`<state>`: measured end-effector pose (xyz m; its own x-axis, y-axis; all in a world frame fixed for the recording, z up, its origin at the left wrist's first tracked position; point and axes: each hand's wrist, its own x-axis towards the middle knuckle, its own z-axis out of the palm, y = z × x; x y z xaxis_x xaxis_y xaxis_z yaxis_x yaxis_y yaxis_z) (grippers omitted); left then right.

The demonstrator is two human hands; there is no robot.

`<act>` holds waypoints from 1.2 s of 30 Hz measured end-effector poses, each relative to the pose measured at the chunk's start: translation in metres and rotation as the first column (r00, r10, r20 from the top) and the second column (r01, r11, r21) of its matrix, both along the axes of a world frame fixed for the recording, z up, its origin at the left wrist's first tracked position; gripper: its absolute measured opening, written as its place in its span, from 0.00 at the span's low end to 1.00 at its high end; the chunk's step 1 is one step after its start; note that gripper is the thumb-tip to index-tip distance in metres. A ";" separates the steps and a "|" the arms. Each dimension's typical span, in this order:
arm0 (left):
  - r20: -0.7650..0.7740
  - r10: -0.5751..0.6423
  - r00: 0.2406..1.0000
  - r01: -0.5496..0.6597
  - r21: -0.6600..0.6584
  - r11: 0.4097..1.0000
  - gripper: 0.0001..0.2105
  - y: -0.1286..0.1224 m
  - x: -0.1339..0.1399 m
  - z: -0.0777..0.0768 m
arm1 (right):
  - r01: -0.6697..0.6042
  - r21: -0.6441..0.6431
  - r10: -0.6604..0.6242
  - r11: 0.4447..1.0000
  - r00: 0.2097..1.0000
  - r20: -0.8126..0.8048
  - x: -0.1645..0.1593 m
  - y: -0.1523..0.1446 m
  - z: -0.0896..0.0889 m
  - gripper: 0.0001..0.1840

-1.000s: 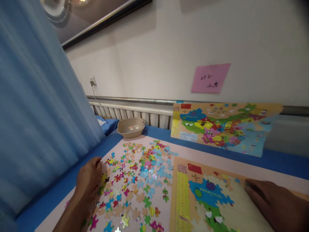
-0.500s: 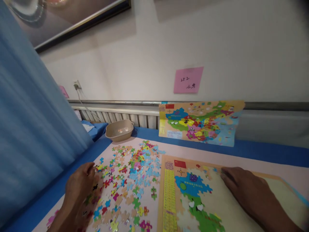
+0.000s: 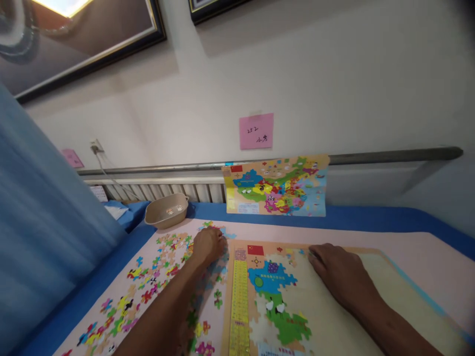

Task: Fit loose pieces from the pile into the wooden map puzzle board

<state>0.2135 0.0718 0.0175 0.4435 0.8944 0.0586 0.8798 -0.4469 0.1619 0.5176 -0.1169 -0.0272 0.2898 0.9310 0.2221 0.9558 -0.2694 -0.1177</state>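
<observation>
My left hand (image 3: 209, 244) is over the far end of the loose jigsaw pieces (image 3: 148, 296), its fingers curled down. Whatever its fingertips hold is hidden. The part-filled map jigsaw (image 3: 270, 282) lies flat in its frame, with pieces joined along its left side and upper left corner. At the frame's top edge rests my right hand (image 3: 336, 269), thumb and fingers drawn together beside a short row of fitted pieces. I cannot make out what is between them.
A folded map picture (image 3: 274, 190) leans against the wall rail behind the jigsaw. A beige basin (image 3: 166, 211) with a few pieces stands at the back left. A blue curtain (image 3: 48, 237) hangs on the left. A pink note (image 3: 256, 131) is taped to the wall.
My left hand has moved right and away from me, from the left side of the loose pieces to their far end. My right hand stays at the frame's top edge. The view has shifted right.
</observation>
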 end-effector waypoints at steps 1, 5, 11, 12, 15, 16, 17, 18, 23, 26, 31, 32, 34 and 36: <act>-0.009 0.003 1.000 -0.003 0.004 1.000 0.13 0.001 0.003 -0.002 | 0.005 -0.006 -0.005 1.000 1.000 0.000 -0.001 0.000 0.000 0.17; -0.037 0.016 0.999 -0.016 0.009 1.000 0.14 0.002 0.009 -0.006 | 0.032 -0.027 -0.032 0.999 0.999 -0.008 -0.004 0.000 0.002 0.15; 0.004 0.042 0.999 -0.042 -0.012 0.999 0.11 0.005 0.011 -0.011 | 0.030 -0.031 -0.031 0.999 0.999 -0.030 -0.008 -0.002 0.007 0.12; 0.025 0.049 0.998 -0.049 -0.016 0.999 0.11 0.006 0.010 -0.012 | 0.027 -0.026 -0.028 0.999 0.999 -0.033 -0.008 -0.002 0.007 0.12; 0.104 0.076 0.992 -0.071 -0.052 0.996 0.08 0.009 0.008 -0.013 | 0.019 -0.001 -0.019 1.000 0.999 -0.045 -0.008 -0.003 0.007 0.11; 0.135 0.085 0.987 -0.075 -0.074 0.994 0.07 0.010 0.007 -0.013 | 0.017 0.011 -0.017 1.000 0.999 -0.051 -0.008 -0.003 0.006 0.11; 0.168 0.092 0.981 -0.076 -0.097 0.992 0.06 0.012 0.006 -0.012 | 0.013 0.025 -0.012 1.000 0.998 -0.060 -0.007 -0.004 0.005 0.12; 0.206 0.097 0.974 -0.073 -0.121 0.990 0.05 0.013 0.005 -0.011 | 0.008 0.042 -0.005 0.999 0.997 -0.071 -0.007 -0.004 0.004 0.12; 0.447 0.060 0.893 0.064 -0.258 0.964 0.04 0.014 0.012 -0.001 | -0.011 0.192 0.044 0.981 0.985 -0.168 -0.007 -0.005 0.006 0.15; 0.579 0.010 0.815 0.211 -0.314 0.926 0.09 0.006 0.026 0.005 | -0.033 0.300 0.115 0.953 0.959 -0.260 -0.014 -0.004 0.013 0.17; 0.686 -0.076 0.724 0.437 -0.371 0.820 0.12 -0.015 0.059 0.015 | -0.083 0.431 0.293 0.899 0.844 -0.448 -0.039 -0.005 0.029 0.16; 0.698 -0.089 0.711 0.473 -0.380 0.795 0.12 -0.019 0.066 0.017 | -0.090 0.446 0.326 0.891 0.810 -0.488 -0.043 -0.005 0.030 0.16; 0.718 -0.110 0.688 0.531 -0.394 0.750 0.11 -0.027 0.079 0.021 | -0.099 0.465 0.378 0.880 0.738 -0.559 -0.052 -0.005 0.032 0.14; 0.732 -0.125 0.669 0.573 -0.402 0.714 0.11 -0.033 0.091 0.023 | -0.101 0.476 0.412 0.874 0.674 -0.613 -0.056 -0.005 0.033 0.13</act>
